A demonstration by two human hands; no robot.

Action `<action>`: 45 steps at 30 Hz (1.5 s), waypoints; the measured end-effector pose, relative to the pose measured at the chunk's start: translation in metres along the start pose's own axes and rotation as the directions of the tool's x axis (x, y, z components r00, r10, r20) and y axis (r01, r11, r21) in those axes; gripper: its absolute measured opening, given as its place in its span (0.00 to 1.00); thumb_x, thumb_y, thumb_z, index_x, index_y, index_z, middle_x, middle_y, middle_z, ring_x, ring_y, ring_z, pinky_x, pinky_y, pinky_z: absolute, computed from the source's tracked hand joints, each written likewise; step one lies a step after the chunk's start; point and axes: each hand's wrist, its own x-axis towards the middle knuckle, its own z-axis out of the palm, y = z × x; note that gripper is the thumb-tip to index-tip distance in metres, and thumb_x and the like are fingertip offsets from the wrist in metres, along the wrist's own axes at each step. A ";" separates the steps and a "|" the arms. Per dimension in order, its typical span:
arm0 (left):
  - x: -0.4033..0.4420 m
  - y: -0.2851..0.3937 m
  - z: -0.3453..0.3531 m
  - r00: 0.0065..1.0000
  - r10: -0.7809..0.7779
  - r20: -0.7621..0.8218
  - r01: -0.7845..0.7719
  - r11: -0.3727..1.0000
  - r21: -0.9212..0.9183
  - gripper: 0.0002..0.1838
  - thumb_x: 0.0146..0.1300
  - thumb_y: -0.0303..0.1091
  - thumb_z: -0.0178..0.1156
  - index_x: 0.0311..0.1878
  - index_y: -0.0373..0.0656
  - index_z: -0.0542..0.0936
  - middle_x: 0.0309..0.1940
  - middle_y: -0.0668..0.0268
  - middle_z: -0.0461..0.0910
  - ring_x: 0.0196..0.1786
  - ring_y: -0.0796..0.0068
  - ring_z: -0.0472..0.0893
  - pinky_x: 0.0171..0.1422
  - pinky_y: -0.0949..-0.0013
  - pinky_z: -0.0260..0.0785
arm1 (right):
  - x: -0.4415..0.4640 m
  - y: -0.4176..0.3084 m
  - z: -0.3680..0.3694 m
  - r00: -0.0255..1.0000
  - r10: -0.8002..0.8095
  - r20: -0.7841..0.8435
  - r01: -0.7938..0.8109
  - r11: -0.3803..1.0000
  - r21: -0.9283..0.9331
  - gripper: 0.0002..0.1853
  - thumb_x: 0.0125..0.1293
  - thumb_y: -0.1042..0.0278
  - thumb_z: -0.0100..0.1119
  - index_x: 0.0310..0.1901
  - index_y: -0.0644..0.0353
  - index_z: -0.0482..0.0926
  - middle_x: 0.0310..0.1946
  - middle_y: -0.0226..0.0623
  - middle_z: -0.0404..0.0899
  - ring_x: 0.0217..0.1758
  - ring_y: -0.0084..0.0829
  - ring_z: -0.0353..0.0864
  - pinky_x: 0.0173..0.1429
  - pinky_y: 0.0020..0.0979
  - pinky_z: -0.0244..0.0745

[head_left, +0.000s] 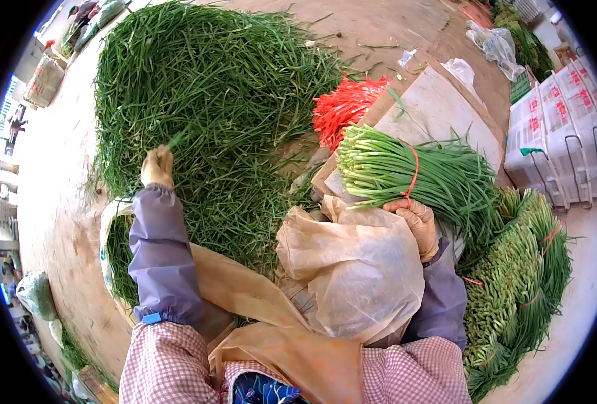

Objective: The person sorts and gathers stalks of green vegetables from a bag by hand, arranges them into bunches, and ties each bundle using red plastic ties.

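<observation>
A: What is the right hand (416, 227) holding?

B: The bundle of green stalks (443, 174). Its fingers curl closed on the bundle's near side, right at the red tie (415, 176) that circles it.

A: How does the bundle lie from those fingers?

B: The pale cut ends point to their left, and the dark leaves spread away to their right. Just beyond the fingers, the bundle lies over the near part of a pale board (440, 108).

A: And the left hand (157, 167)?

B: It is well to the left of the right fingers, above the heap of loose green leaves (211, 94). Its fingers are drawn together, with a green wisp (185, 139) at their tips. The wisp is blurred, so I can't tell whether they pinch it.

A: Where is the heap from the left fingers?

B: Ahead of them and to their right, spreading back toward the forearm as well.

A: Anything between the two hands?

B: A pile of red strips (347, 111), farther forward than both sets of fingers, at the heap's edge. Nearer the body, left of the right fingers, a crumpled plastic sheet (366, 276) covers the lap.

A: To the right of the right fingers?

B: More tied bundles (510, 289), stacked close by, and white crates (557, 131) farther off.
</observation>
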 end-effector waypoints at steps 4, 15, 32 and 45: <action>0.000 -0.060 0.010 0.910 -0.303 0.284 -0.213 0.247 0.945 0.26 0.59 0.40 0.63 0.61 0.44 0.74 0.57 0.55 0.77 0.50 0.63 0.82 0.51 0.62 0.75 | -0.001 -0.004 0.005 1.000 -0.012 -0.008 0.012 1.000 -0.017 0.08 0.67 0.76 0.54 0.41 0.66 0.83 0.39 0.36 0.85 0.40 0.23 0.81 0.49 0.25 0.76; -0.288 0.132 0.214 -0.048 0.651 0.758 -0.931 -0.303 0.202 0.47 0.48 0.45 0.68 0.71 0.38 0.60 0.72 0.49 0.58 0.75 0.50 0.57 0.78 0.43 0.39 | -0.041 -0.072 0.004 0.981 -0.116 -0.154 -0.079 0.489 -0.869 0.10 0.63 0.64 0.63 0.37 0.63 0.83 0.26 0.40 0.82 0.28 0.36 0.79 0.39 0.32 0.73; -0.260 0.139 0.296 0.234 0.429 0.872 -0.962 -0.027 0.272 0.49 0.37 0.49 0.77 0.62 0.36 0.67 0.48 0.59 0.78 0.57 0.60 0.76 0.74 0.41 0.50 | -0.022 -0.014 0.030 0.940 -0.276 -0.202 0.294 0.953 0.067 0.20 0.73 0.59 0.50 0.23 0.58 0.66 0.20 0.29 0.67 0.19 0.18 0.60 0.22 0.21 0.51; -0.278 0.104 0.296 -0.091 0.684 0.724 -0.868 -0.411 0.279 0.32 0.62 0.36 0.53 0.70 0.39 0.62 0.64 0.54 0.69 0.69 0.49 0.66 0.75 0.36 0.41 | -0.038 -0.028 0.051 0.943 -0.308 -0.122 0.304 0.951 -0.053 0.12 0.69 0.66 0.60 0.28 0.61 0.77 0.27 0.26 0.76 0.30 0.18 0.69 0.36 0.22 0.64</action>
